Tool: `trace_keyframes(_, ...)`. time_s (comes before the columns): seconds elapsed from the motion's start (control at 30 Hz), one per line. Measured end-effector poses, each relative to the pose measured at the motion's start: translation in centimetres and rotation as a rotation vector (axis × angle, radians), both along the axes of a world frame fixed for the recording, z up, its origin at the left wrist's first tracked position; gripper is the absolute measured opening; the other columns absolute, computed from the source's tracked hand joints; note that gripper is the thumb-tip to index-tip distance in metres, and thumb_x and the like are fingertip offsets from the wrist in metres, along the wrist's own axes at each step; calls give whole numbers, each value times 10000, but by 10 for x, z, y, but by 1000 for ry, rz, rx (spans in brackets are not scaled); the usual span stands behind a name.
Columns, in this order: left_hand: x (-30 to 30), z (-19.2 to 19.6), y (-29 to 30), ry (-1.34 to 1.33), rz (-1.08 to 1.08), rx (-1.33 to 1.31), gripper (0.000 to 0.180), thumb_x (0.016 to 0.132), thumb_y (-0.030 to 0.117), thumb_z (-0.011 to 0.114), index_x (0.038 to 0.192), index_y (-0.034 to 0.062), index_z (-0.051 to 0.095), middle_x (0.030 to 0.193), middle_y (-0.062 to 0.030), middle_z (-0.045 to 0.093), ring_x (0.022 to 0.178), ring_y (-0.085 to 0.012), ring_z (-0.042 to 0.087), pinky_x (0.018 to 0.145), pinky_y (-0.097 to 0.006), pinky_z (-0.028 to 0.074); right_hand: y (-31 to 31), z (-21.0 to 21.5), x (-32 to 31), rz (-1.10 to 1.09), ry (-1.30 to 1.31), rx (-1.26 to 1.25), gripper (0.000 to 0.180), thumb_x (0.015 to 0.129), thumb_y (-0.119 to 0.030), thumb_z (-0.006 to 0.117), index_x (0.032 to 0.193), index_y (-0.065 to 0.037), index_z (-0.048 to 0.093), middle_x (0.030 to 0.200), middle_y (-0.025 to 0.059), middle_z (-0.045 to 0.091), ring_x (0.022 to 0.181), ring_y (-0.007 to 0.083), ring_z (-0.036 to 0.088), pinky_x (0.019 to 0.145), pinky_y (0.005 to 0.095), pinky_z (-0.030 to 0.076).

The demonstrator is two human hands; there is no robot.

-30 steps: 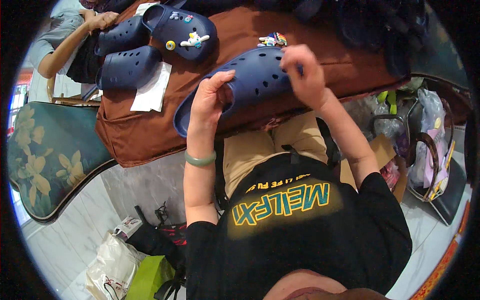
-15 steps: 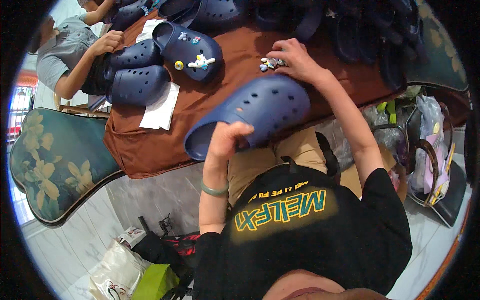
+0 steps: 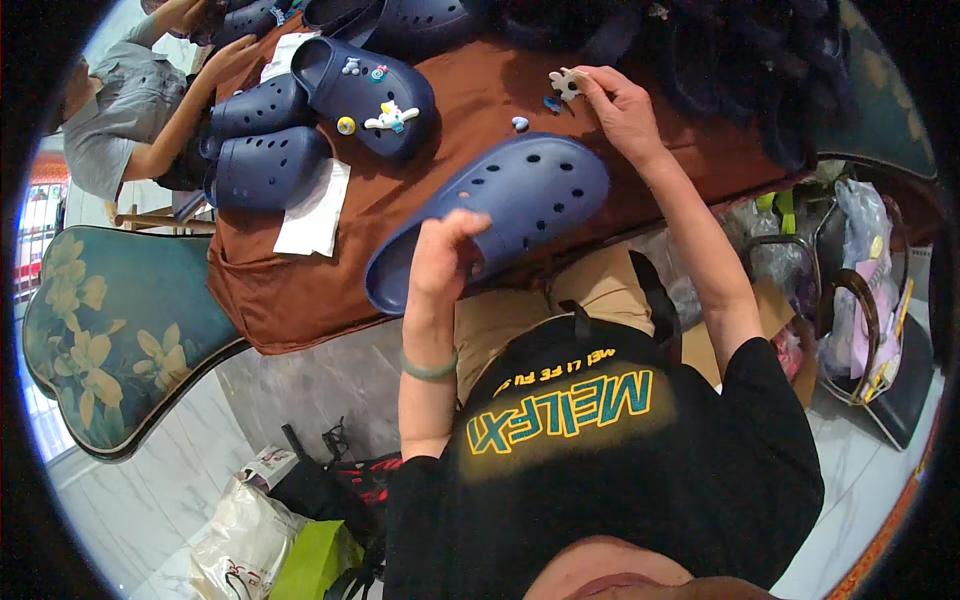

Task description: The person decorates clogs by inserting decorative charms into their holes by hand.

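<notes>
My left hand [image 3: 447, 262] grips the heel end of a navy blue clog [image 3: 515, 205] with holes in its top, holding it over the near edge of the brown-covered table [image 3: 310, 290]. My right hand [image 3: 618, 102] reaches further onto the table, and its fingertips pinch a small white charm [image 3: 563, 82]. Two more small charms [image 3: 535, 112] lie on the cloth just beside it. A second navy clog [image 3: 365, 92] with several charms pushed into its holes lies at the back left.
More plain navy clogs [image 3: 262, 150] sit on white paper sheets [image 3: 313, 208] at the table's left. Another person in a grey shirt [image 3: 130, 100] works there. A dark pile of clogs [image 3: 720, 60] fills the back right. Bags [image 3: 860, 290] stand right; a floral cushion [image 3: 110, 330] lies left.
My right hand left the clog and reached out to the charms on the cloth, taking hold of the white one. My left hand kept the clog and lowered it toward me.
</notes>
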State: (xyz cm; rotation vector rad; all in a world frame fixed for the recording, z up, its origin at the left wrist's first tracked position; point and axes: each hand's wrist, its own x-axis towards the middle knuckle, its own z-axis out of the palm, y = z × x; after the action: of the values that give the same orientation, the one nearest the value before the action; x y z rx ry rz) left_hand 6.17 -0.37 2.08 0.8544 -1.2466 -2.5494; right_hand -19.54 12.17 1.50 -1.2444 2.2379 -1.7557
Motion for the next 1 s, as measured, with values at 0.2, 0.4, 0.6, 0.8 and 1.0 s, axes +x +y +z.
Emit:
trace_keyframes(0.2,-12,-26,-20,50,18,208,366,804,108,546,1110,-93,552,1096,-192,627,1025,-300,618,953,-437,463,32,19,44,194,159,41,153,843,-66,643,989,-22,655,939,95,672,854,203,635,747,301,499)
trace_keyframes(0.4,-15,-27,-17,13,30,113,90,811,175,639,778,92,648,590,9,575,448,-109,514,430,-233,400,52,-6,74,288,653,-23,335,706,-38,720,1028,-86,642,995,46,622,907,256,576,810,392,456)
trace_keyframes(0.6,-13,-13,-16,32,2,127,96,811,148,617,855,72,656,676,-9,612,549,-107,562,527,-240,455,54,0,85,191,693,12,389,646,-88,756,1018,-99,643,1017,28,614,940,225,543,839,384,435)
trace_keyframes(0.8,-3,13,1,188,-60,7,343,755,81,600,1081,-26,598,995,-85,641,925,-185,615,866,-320,480,51,16,84,242,688,43,333,680,-25,735,995,-81,645,954,59,625,862,258,581,753,374,482)
trace_keyframes(1.0,-3,26,12,221,-23,37,329,739,73,619,1051,-25,586,932,-53,645,841,-142,609,778,-282,485,35,34,69,153,268,40,214,759,5,691,962,-43,645,877,106,653,784,270,626,701,340,514)
